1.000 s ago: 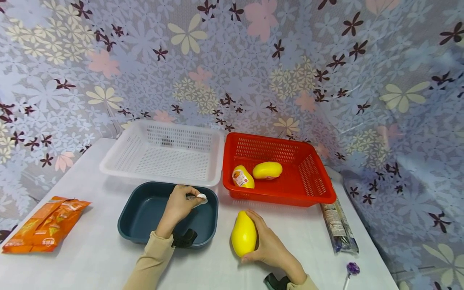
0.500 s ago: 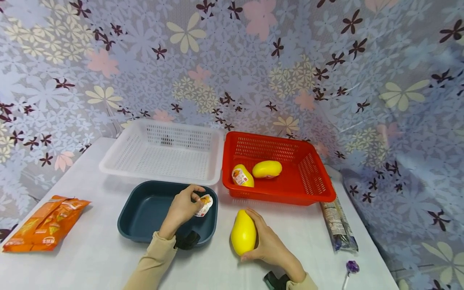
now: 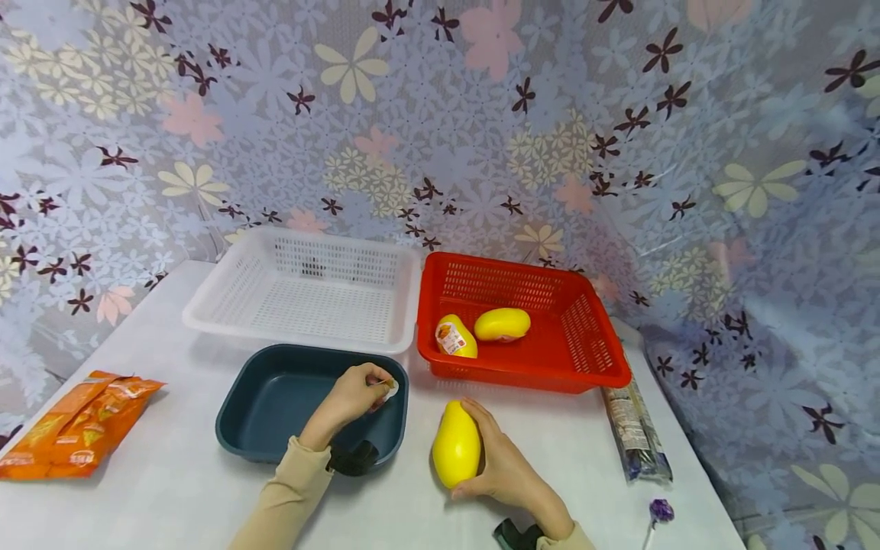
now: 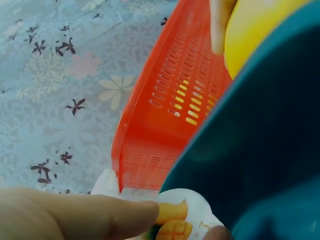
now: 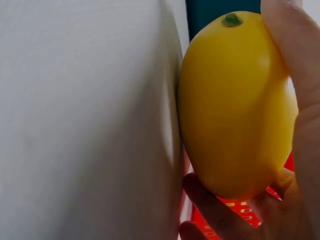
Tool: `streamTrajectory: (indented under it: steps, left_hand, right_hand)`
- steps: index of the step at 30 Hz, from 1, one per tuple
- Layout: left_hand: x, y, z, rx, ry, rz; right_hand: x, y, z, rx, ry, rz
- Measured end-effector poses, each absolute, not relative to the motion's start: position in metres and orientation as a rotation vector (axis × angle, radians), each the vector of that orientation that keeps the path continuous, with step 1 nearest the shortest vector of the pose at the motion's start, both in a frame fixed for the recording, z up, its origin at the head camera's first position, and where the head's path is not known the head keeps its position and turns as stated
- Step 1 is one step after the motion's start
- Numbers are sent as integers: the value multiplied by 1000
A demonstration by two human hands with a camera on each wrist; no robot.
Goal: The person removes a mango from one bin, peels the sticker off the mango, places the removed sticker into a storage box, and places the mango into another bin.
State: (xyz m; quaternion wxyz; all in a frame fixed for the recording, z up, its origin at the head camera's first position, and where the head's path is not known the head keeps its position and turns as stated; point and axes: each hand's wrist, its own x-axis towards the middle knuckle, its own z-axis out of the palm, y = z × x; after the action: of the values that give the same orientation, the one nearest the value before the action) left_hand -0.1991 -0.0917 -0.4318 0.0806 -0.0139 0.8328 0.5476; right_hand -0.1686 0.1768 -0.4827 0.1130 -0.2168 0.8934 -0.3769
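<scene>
1. Left hand: thumb and fingertips pinch a white sticker with fruit printed on it, over the right part of the dark blue tray.
2. Right hand: curled about a yellow mango, gripping it by its near and far ends.
3. The mango lies on the table, right of the tray and on the near side of the red basket, apart from both.
4. Risk, as I judge it: the sticker's glue could cling to a fingertip, so that it hangs on when let go, or folds onto itself.
5. Let go too far right, it could catch on the tray's rim or miss it and land on the table.
6. The black wrist device sits close over the tray's near edge; a low sweep of that wrist might nudge the tray.
7. The mango looks smooth and rounded; a slack grip could let it roll sideways.
8. Bearing: mango on its side, long axis running near to far. Narrower end points far, broad end near; a green stem spot marks the near end.
</scene>
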Motion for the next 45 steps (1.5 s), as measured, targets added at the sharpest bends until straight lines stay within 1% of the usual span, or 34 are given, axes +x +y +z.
streamTrajectory:
  steps: [6, 19, 26, 30, 35, 39, 41, 45]
  left_hand:
    - [-203, -96, -431, -59, 2407, 1601]
    - [-209, -93, -433, 18, 2558, 1384]
    - [-204, -93, -434, 144, 2575, 1354]
    - [-195, -95, -432, 224, 2559, 1395]
    - [-181, -111, -423, 216, 2589, 1414]
    - [-175, -130, -404, 179, 2646, 1443]
    - [-173, -143, -393, 141, 2692, 1444]
    - [-177, -170, -380, -26, 2834, 1447]
  right_hand:
    - [-168, 173, -484, -605, 2609, -1099]
    - [-170, 176, -482, -608, 2616, -1119]
    - [-170, 177, -482, -620, 2607, -1128]
    - [-167, 177, -484, -624, 2606, -1136]
    - [-165, 174, -487, -645, 2604, -1124]
    - [-164, 175, -487, -625, 2620, -1118]
    - [-164, 175, -486, -614, 2627, -1115]
    - [-165, 175, -484, -604, 2646, -1110]
